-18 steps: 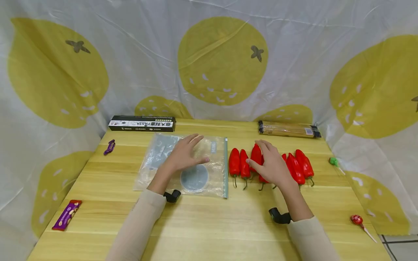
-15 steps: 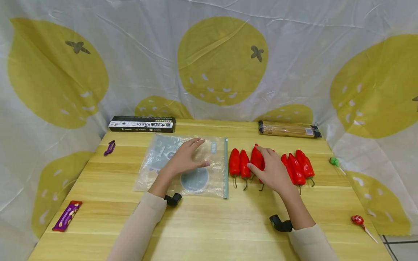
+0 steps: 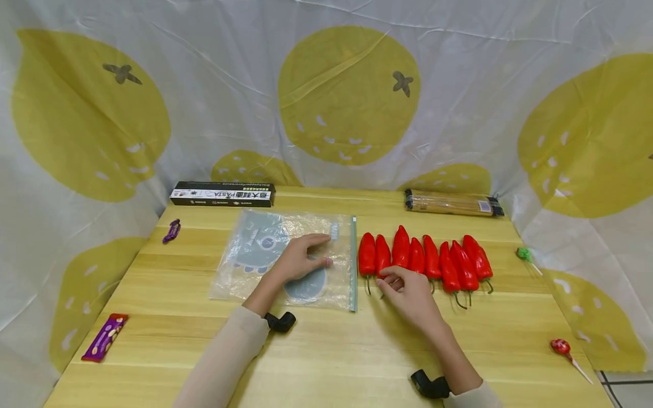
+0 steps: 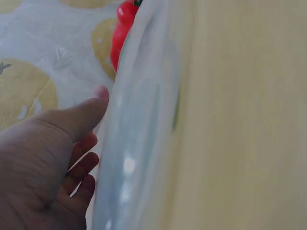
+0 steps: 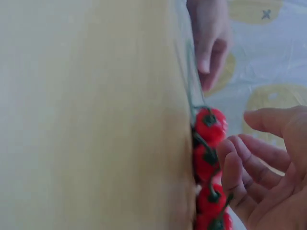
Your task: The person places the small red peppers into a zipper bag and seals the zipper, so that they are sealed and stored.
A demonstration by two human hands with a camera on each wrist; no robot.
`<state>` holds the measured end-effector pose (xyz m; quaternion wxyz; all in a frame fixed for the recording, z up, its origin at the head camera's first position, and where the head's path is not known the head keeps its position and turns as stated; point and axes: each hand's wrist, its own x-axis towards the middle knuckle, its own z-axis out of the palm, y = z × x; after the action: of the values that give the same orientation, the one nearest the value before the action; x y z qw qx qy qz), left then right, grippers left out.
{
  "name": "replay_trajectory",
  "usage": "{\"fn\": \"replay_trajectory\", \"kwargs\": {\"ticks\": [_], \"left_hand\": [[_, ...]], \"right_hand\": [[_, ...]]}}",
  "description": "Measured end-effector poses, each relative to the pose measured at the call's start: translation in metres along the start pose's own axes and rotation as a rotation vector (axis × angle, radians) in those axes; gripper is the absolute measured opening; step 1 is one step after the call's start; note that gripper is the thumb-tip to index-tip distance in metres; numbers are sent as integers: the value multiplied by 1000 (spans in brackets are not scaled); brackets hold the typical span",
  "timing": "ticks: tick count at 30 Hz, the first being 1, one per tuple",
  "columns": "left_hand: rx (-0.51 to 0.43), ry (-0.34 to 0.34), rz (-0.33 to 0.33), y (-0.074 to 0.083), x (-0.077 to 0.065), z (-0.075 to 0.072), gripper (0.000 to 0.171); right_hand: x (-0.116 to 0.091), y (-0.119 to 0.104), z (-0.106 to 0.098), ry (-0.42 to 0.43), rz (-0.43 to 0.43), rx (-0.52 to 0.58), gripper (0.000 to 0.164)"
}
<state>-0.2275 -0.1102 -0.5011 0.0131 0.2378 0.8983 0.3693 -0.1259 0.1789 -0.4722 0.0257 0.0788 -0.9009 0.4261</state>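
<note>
A clear zip bag (image 3: 255,243) with pale blue print lies flat on the wooden table, its green zip edge facing right. Over its right half hovers my left hand (image 3: 298,260), thumb apart from the loosely bent fingers, nothing between them. Several red peppers (image 3: 431,258) with green stems lie in a row to the right of the bag. My right hand (image 3: 410,294) is at the stem ends of the left-hand peppers and hides part of them. In the right wrist view its fingers (image 5: 261,158) are loosely curled beside the pepper stems and hold nothing.
A black pasta box (image 3: 221,194) lies at the back left and a pack of dry noodles (image 3: 451,204) at the back right. Wrapped sweets (image 3: 172,231) and a purple bar (image 3: 105,338) lie left. Green (image 3: 524,254) and red lollipops (image 3: 561,347) lie right.
My right hand has drawn back toward me from over the peppers, uncovering several, with its fingers more curled. My left hand has come slightly nearer and lower over the bag.
</note>
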Motion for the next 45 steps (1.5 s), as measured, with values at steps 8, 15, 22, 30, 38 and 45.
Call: {"fn": "replay_trajectory", "kwargs": {"ticks": [8, 15, 22, 30, 38, 45], "left_hand": [[-1, -21, 12, 9, 5, 18, 57], [51, -17, 6, 14, 10, 22, 37], [-4, 15, -23, 20, 10, 25, 15], [-66, 98, -22, 12, 2, 25, 10], [-247, 209, -87, 11, 2, 13, 6], [-380, 244, -112, 10, 1, 6, 14]], "right_hand": [[0, -7, 19, 49, 57, -15, 16], [4, -11, 29, 33, 83, -113, 24], [1, -10, 32, 8, 112, -167, 19], [-1, -11, 29, 114, 84, -93, 7], [0, -8, 11, 242, 46, -59, 7], [0, -6, -5, 309, 13, -49, 6]]}}
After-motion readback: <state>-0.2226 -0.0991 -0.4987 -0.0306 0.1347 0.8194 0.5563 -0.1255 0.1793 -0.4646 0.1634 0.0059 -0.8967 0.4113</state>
